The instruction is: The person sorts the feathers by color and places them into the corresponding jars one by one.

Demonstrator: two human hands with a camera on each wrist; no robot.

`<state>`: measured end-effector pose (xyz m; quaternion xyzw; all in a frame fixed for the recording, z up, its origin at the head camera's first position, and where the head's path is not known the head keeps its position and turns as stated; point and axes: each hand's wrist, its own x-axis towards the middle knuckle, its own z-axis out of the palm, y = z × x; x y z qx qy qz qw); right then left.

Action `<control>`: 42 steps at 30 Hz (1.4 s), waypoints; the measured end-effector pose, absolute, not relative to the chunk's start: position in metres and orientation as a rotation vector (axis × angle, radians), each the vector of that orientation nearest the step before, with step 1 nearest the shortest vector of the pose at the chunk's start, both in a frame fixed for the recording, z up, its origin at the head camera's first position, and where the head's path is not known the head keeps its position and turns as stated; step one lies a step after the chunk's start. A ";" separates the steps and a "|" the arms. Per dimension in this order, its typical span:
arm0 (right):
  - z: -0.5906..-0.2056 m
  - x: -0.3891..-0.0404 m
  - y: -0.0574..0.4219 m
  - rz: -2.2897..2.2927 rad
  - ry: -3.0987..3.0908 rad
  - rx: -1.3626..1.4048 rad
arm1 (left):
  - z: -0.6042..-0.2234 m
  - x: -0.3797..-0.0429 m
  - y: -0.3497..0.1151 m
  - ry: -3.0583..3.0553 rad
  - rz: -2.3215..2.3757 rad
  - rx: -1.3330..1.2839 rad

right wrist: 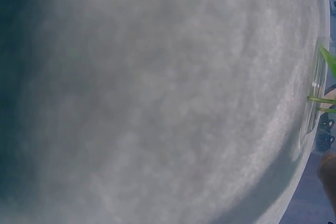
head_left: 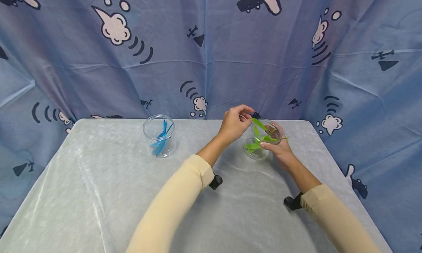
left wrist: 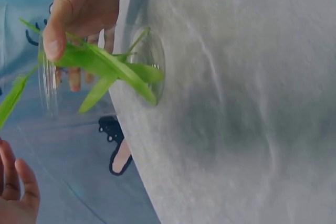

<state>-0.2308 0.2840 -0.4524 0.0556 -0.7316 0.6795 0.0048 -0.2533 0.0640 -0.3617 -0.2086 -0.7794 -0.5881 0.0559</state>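
On the right of the table stands a clear plastic cup (head_left: pixel 255 156) with several green feathers (head_left: pixel 253 146) inside, some poking past its rim. My right hand (head_left: pixel 280 145) grips this cup near the top, thumb on the near side and fingers round the far side. Above the rim, my left hand (head_left: pixel 235 123) pinches one green feather (head_left: pixel 258 124) by its end, its other end over the cup's mouth. The left wrist view shows that feather (left wrist: pixel 13 98) beside the cup, above the left fingers (left wrist: pixel 10 177). Only the cup's edge (right wrist: pixel 315 85) shows in the right wrist view.
A second clear cup (head_left: pixel 169 148) holding blue feathers (head_left: pixel 160 143) stands at the back left. A pale grey cloth covers the table (head_left: pixel 99 194). Behind it hangs a blue patterned curtain (head_left: pixel 171 44), close to the back edge.
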 end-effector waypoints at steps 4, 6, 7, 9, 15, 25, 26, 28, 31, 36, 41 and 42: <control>-0.452 -0.230 0.284 2.126 -2.301 0.159 | -0.366 -0.251 0.071 -2.383 -1.760 -0.650; -0.452 -0.231 0.284 2.123 -2.309 0.151 | -0.369 -0.250 0.075 -2.382 -1.745 -0.666; -0.452 -0.231 0.284 2.120 -2.313 0.150 | -0.371 -0.249 0.077 -2.386 -1.728 -0.673; -0.452 -0.231 0.284 2.111 -2.326 0.143 | -0.373 -0.247 0.081 -2.390 -1.701 -0.682; -0.452 -0.231 0.285 2.114 -2.311 0.173 | -0.377 -0.241 0.095 -2.452 -1.554 -0.665; -0.455 -0.230 0.286 2.191 -2.191 0.267 | -0.384 -0.235 0.106 -2.491 -1.481 -0.828; -0.455 -0.230 0.286 2.194 -2.181 0.277 | -0.385 -0.235 0.106 -2.495 -1.472 -0.840; -0.455 -0.231 0.286 2.202 -2.159 0.297 | -0.385 -0.234 0.106 -2.493 -1.463 -0.862; -0.455 -0.231 0.285 2.223 -2.131 0.311 | -0.385 -0.234 0.105 -2.506 -1.440 -0.883; -0.455 -0.230 0.284 2.265 -2.090 0.291 | -0.386 -0.234 0.104 -2.556 -1.402 -0.904; -0.456 -0.230 0.284 2.261 -2.114 0.266 | -0.387 -0.235 0.101 -2.602 -1.384 -0.964; -0.456 -0.231 0.285 2.257 -2.123 0.261 | -0.387 -0.234 0.100 -2.609 -1.397 -0.981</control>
